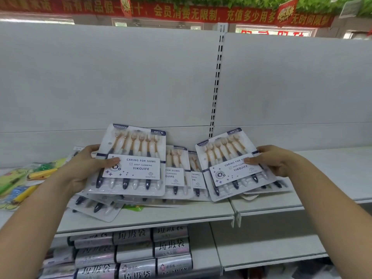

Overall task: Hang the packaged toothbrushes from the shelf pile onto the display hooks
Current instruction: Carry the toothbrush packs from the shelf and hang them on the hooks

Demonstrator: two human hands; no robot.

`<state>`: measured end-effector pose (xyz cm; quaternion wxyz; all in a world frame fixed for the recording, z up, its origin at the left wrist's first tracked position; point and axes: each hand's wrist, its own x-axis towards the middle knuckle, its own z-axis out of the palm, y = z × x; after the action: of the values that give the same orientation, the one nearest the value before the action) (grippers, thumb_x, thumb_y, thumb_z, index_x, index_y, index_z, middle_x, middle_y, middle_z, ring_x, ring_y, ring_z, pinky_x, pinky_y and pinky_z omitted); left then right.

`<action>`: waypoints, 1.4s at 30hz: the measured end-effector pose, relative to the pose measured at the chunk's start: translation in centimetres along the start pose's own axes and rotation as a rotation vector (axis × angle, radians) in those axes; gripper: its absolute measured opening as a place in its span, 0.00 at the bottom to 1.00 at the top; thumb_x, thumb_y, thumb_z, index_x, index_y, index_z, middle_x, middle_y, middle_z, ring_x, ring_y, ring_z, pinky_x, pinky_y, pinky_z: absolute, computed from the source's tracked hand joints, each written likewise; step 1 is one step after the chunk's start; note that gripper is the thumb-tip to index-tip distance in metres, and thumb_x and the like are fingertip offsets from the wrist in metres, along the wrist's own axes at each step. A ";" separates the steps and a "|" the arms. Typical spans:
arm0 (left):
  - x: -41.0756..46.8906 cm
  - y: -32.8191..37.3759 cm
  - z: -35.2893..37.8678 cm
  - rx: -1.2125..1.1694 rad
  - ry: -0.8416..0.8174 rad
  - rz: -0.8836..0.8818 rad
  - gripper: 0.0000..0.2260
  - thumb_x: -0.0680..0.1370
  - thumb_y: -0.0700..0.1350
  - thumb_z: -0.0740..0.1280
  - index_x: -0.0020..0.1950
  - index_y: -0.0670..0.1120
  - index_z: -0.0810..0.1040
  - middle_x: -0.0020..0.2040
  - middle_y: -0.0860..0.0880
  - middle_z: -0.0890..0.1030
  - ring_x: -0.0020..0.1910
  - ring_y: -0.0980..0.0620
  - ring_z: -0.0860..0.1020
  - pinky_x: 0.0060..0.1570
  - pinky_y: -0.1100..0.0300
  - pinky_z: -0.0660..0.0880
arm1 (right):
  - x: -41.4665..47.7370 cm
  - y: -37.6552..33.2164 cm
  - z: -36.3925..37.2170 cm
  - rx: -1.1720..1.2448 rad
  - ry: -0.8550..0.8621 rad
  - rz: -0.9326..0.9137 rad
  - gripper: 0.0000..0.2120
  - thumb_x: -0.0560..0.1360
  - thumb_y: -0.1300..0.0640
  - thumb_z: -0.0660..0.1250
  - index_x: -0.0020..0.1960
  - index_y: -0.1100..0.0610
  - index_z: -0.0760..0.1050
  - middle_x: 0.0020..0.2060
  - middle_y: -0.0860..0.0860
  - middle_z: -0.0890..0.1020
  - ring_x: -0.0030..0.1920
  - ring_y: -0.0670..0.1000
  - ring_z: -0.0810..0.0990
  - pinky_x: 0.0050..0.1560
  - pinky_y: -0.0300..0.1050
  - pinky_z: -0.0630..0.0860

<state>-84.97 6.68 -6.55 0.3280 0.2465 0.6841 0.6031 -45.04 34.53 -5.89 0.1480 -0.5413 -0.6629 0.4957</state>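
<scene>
Right, two toothbrush packs are in hand. The left pack (132,160) stands nearly upright, label facing the camera, above the left end of the pile (177,174). The left grip (86,168) has it by the left edge, thumb flat on the front label and fingers behind the card. The right pack (233,166) is tilted with its top leaning left, over the right end of the pile. The right grip (275,162) pinches its right edge, thumb on the label and fingers curled round the back. Each pack shows six brushes, gold-and-white heads up, dark handle tips down. Can't tell whether either lower edge touches the packs below.

The pile sits on the shelf (161,217), against the back panel (120,77). Two more packs stand between the held ones, partly covered by them. Others lie flat underneath, and one loose pack (96,208) pokes out towards the shelf's front edge at the left.

A slotted upright (217,77) splits the back panel just behind the pile. Left of the pile lie colourful packets (20,178) in yellow, green and blue. The lower shelf (261,248) carries stacked silver rolls (136,252) with printed labels, under the pile. A red banner (181,14) with yellow characters runs along the top.
</scene>
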 end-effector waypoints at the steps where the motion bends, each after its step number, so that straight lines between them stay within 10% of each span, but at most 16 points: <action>1: 0.0 -0.1 0.0 -0.008 0.006 0.014 0.36 0.68 0.34 0.77 0.74 0.43 0.68 0.54 0.37 0.84 0.51 0.39 0.85 0.40 0.45 0.84 | -0.3 0.1 -0.2 0.054 -0.004 -0.015 0.15 0.74 0.63 0.75 0.59 0.63 0.78 0.49 0.58 0.87 0.53 0.60 0.86 0.61 0.62 0.79; 11: -4.6 0.3 -2.0 -0.147 0.203 0.342 0.30 0.68 0.37 0.76 0.68 0.45 0.72 0.55 0.44 0.85 0.52 0.45 0.85 0.47 0.50 0.85 | -4.7 -1.9 0.2 0.508 0.015 -0.382 0.27 0.67 0.64 0.77 0.65 0.59 0.76 0.51 0.59 0.87 0.47 0.56 0.88 0.37 0.47 0.84; 14: -7.2 -0.2 -3.7 -0.192 0.255 0.454 0.26 0.69 0.36 0.75 0.63 0.51 0.72 0.51 0.47 0.87 0.49 0.48 0.86 0.44 0.52 0.85 | -5.6 -3.8 2.2 0.567 -0.023 -0.535 0.41 0.54 0.55 0.83 0.65 0.57 0.75 0.51 0.56 0.87 0.50 0.56 0.87 0.40 0.48 0.85; 19: -12.4 -2.4 -9.0 -0.207 0.409 0.522 0.32 0.66 0.43 0.80 0.65 0.51 0.70 0.57 0.43 0.85 0.52 0.48 0.85 0.50 0.51 0.84 | -6.0 -7.4 9.1 0.618 -0.205 -0.674 0.38 0.62 0.56 0.79 0.70 0.57 0.71 0.53 0.53 0.87 0.54 0.55 0.86 0.52 0.57 0.83; 22: -16.2 -4.2 -12.8 -0.201 0.539 0.529 0.31 0.65 0.43 0.80 0.64 0.53 0.71 0.56 0.43 0.86 0.54 0.46 0.85 0.52 0.49 0.83 | -6.3 -9.2 14.5 0.583 -0.364 -0.681 0.52 0.56 0.50 0.85 0.75 0.58 0.66 0.57 0.52 0.86 0.57 0.54 0.85 0.54 0.60 0.82; 27: -23.1 -7.2 -18.6 -0.185 0.753 0.553 0.33 0.66 0.38 0.76 0.69 0.48 0.69 0.59 0.47 0.84 0.53 0.53 0.85 0.51 0.56 0.83 | -9.2 -12.0 24.2 0.586 -0.594 -0.711 0.36 0.61 0.58 0.76 0.69 0.58 0.73 0.50 0.49 0.88 0.49 0.49 0.87 0.38 0.44 0.84; 31: -29.6 -9.4 -23.4 -0.124 0.881 0.519 0.31 0.66 0.44 0.79 0.65 0.56 0.71 0.61 0.45 0.84 0.54 0.51 0.85 0.50 0.56 0.83 | -11.8 -13.6 32.5 0.557 -0.748 -0.722 0.31 0.65 0.61 0.74 0.67 0.58 0.74 0.52 0.54 0.87 0.53 0.56 0.86 0.43 0.52 0.85; 42: -43.9 -17.9 -37.6 -0.066 1.210 0.490 0.30 0.70 0.38 0.73 0.70 0.52 0.69 0.68 0.44 0.79 0.64 0.44 0.80 0.59 0.52 0.81 | -21.5 -16.0 55.6 0.380 -1.087 -0.689 0.53 0.50 0.46 0.87 0.69 0.58 0.71 0.54 0.56 0.86 0.55 0.58 0.86 0.51 0.54 0.84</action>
<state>-82.84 -53.11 -15.42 -0.2545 0.0021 0.6529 0.7134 -86.95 -10.43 -11.31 0.0356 0.0634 -0.6791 0.7305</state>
